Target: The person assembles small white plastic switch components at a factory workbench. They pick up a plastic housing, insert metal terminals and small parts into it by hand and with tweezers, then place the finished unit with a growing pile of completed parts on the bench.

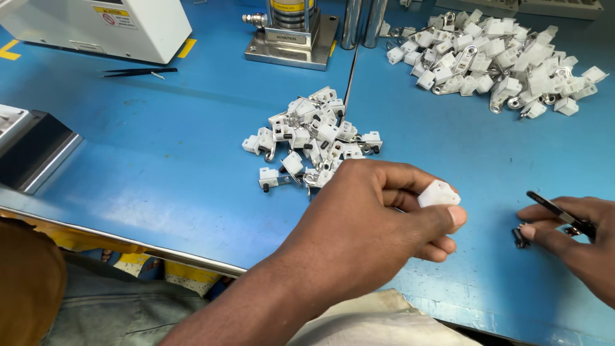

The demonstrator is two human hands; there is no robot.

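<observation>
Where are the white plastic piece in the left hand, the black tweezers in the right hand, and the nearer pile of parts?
white plastic piece (439, 193), head view, its top face.
black tweezers (555, 209), head view, mid-blade.
nearer pile (314, 138), head view, its middle.

**Where things lie on the desk**

On the desk (160, 166), a small heap of parts (312, 138) lies at the centre, with a larger heap (496, 61) behind it to the right. A press base (291, 41) stands at the back between them. Tweezers (138, 72) lie to the left, before a machine housing (96, 25). The left hand (378, 218) is before the small heap, pinching a plastic block (439, 193). The right hand (573, 234) is at the right edge, well apart.
</observation>
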